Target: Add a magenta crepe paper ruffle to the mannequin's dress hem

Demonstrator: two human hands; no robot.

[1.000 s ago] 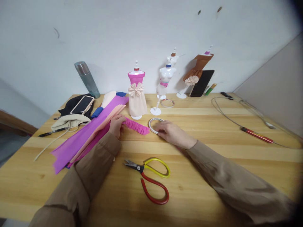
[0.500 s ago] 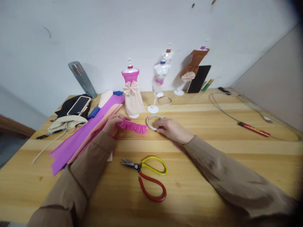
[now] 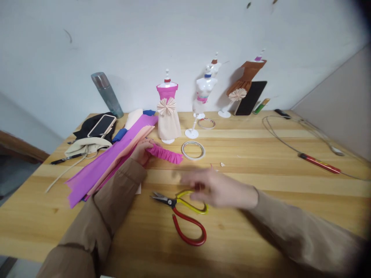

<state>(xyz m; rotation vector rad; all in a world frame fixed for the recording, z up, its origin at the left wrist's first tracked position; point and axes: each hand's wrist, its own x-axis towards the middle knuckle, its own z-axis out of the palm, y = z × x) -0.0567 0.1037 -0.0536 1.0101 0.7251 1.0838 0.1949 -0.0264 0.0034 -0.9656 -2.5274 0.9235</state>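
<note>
My left hand (image 3: 141, 151) is closed on one end of a gathered pink crepe strip (image 3: 166, 154) that lies on the wooden table (image 3: 261, 200). My right hand (image 3: 216, 189) is smeared by motion above the yellow handle of the scissors (image 3: 185, 214); its fingers look loosely stretched toward the handle, and I cannot see whether they grip anything. A white tape ring (image 3: 193, 150) lies free on the table beyond the right hand. Long pink, purple and peach paper sheets (image 3: 104, 166) lie under my left forearm.
Small dress forms stand at the back: one in a pink and peach dress (image 3: 168, 112), a bare white one (image 3: 203, 94), one in brown (image 3: 246, 77). A flask (image 3: 106, 94), phone (image 3: 101, 126), dark tablet (image 3: 251, 98), second ring (image 3: 206, 123), wire loop (image 3: 290, 143) and red tool (image 3: 319, 163) lie around.
My right hand left the white tape ring and moved toward me, over the scissors' yellow handle. The left hand keeps its hold on the pink strip.
</note>
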